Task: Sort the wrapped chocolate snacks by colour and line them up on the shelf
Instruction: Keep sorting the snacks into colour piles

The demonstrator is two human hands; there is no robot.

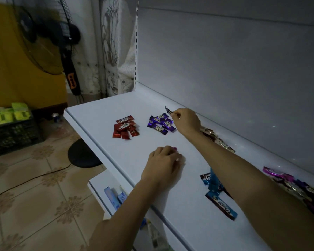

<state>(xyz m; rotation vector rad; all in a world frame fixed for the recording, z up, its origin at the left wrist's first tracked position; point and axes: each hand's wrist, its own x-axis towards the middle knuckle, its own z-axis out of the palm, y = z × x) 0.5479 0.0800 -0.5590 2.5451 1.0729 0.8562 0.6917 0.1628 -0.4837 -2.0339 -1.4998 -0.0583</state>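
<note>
On the white shelf (pixel 101 113) lie a pile of red wrapped snacks (pixel 125 128) and, to its right, a pile of purple ones (pixel 161 124). My right hand (pixel 187 122) hovers just right of the purple pile, pinching a dark purple snack (pixel 168 109) by its end. My left hand (pixel 164 163) rests palm-down in the middle of the shelf, fingers closed over a pink snack (pixel 174 148) that peeks out at the fingertips. Blue snacks (pixel 218 194) lie under my right forearm. Brown snacks (pixel 218 140) sit behind that arm.
A mixed heap of pink, purple and brown snacks (pixel 297 185) lies at the right by the shelf's back wall. A lower shelf (pixel 114 194) holds small boxes. On the tiled floor at left stand a fan base (pixel 83 154) and a black crate (pixel 13 131).
</note>
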